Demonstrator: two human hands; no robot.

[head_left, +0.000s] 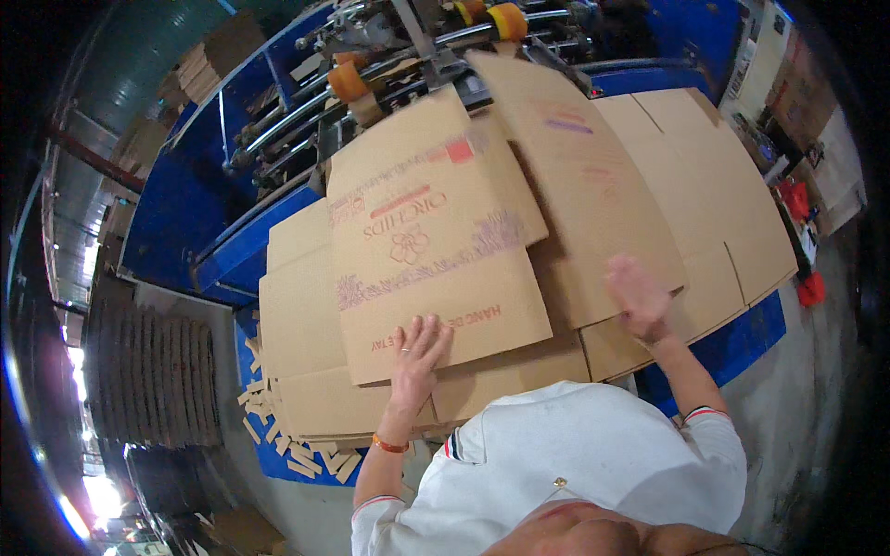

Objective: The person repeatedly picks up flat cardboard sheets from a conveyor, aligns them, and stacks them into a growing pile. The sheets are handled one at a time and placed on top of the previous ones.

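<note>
Printed cardboard sheet (431, 246) lies on top of the flat stack on the blue table (756, 338), just in front of the machine rollers (417, 56). Our left hand (417, 350) presses its near edge, fingers spread flat, likely to steady it. Our right hand (638, 296) hovers open over the neighbouring sheet (593, 185), gripping nothing.

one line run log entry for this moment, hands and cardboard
left hand: flat on printed cardboard sheet | right hand: open, raised over plain cardboard sheet, blurred | stack on blue table | machine rollers behind
</note>
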